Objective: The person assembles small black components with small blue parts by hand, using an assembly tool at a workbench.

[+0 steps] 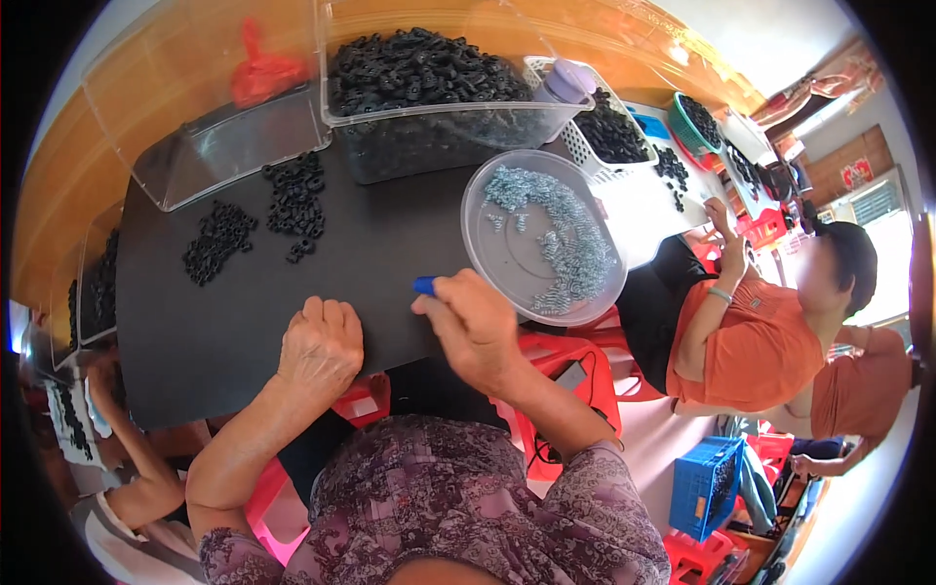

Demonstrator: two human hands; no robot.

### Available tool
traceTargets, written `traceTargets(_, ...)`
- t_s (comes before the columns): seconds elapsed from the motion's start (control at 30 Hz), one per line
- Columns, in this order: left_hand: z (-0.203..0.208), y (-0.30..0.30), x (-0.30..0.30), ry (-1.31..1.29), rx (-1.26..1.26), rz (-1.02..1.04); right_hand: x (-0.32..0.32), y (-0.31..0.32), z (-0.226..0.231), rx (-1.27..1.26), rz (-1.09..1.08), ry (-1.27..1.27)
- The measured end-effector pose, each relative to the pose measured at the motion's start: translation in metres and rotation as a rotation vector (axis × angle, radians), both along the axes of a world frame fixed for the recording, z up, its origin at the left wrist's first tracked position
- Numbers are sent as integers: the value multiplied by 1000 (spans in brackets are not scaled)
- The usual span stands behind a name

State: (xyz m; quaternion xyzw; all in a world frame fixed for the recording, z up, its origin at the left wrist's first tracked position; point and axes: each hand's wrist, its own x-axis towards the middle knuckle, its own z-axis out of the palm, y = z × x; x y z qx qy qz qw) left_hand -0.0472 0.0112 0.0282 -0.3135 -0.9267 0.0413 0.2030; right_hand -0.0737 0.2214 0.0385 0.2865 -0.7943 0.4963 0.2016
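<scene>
My left hand (322, 339) rests closed at the near edge of the dark table (380, 229), its knuckles up; whatever it may hold is hidden. To its right, my right hand (476, 322) is wrapped round a small blue piece (424, 285) whose end pokes out past the thumb and finger; its kind cannot be made out. Close beyond the right hand stands a round clear plastic tub (487, 252) of small silvery metal springs (575, 263). Farther left on the table lie two loose piles of small black plastic parts, one pile (219, 241) left of the other (295, 200).
A clear bin (429, 146) heaped with black parts stands at the back, beside an upturned clear box (166, 185) and a red bag (263, 73). White baskets (575, 146) of black parts stand right. People in orange shirts (751, 341) are at right; another person's arm (136, 448) is at left.
</scene>
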Motion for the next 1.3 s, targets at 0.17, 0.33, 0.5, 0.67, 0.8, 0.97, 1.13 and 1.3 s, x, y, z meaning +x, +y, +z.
traceTargets(0.17, -10, 4, -1, 120, -93, -29, -17, 54, 5, 116, -264, -63)
traceTargets(0.33, -11, 6, 0, 146, -82, -38, -51, 82, 9, 445, -354, 3)
traceTargets(0.5, -13, -4, 0, 133, 94, -47, -84, 75, -2, 640, -333, -166)
traceTargets(0.67, 24, -9, -11, -17, 457, -44, -97, 73, -22, 781, -385, -85)
traceTargets(0.8, 80, 2, -56, 201, 534, -114, -94, 81, -18, 770, -349, -90)
traceTargets(0.97, 115, 15, -144, 382, 569, -157, -81, 92, -8, 576, -284, -73)
traceTargets(1.13, 115, 26, -180, 260, 429, 98, -66, 91, 10, 493, -277, -155)
traceTargets(1.3, 98, 49, -123, 488, 517, -357, -46, 77, 32, 349, -263, -253)
